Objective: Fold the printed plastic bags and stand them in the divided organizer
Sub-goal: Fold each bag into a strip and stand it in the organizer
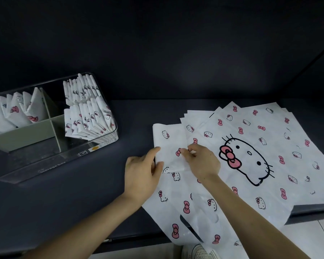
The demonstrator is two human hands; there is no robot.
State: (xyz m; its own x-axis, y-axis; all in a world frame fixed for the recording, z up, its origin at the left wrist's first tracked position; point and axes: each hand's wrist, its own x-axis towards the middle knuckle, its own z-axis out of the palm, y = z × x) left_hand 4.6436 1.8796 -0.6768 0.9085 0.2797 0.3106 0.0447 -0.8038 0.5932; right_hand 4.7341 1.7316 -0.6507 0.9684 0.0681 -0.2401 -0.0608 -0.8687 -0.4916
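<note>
A white plastic bag [169, 139] printed with cat faces and pink bows lies folded into a long strip on the dark table. My left hand [143, 172] grips the strip's left edge between thumb and fingers. My right hand [201, 161] pinches a folded part of the same strip near its middle. To the right, a fanned stack of flat printed bags [260, 146] lies spread out, the top one showing a big cat face. At the left stands the clear divided organizer [94, 148], with folded bags [88, 109] upright in its right compartments and more folded bags [17, 109] in the back left one.
The organizer's front left compartment [26, 146] holds nothing visible. The dark table [82, 193] ends in a front edge just below my forearms. The flat bags overhang that edge at the lower right. A shoe [200, 252] and pale floor show beneath. A dark wall rises behind.
</note>
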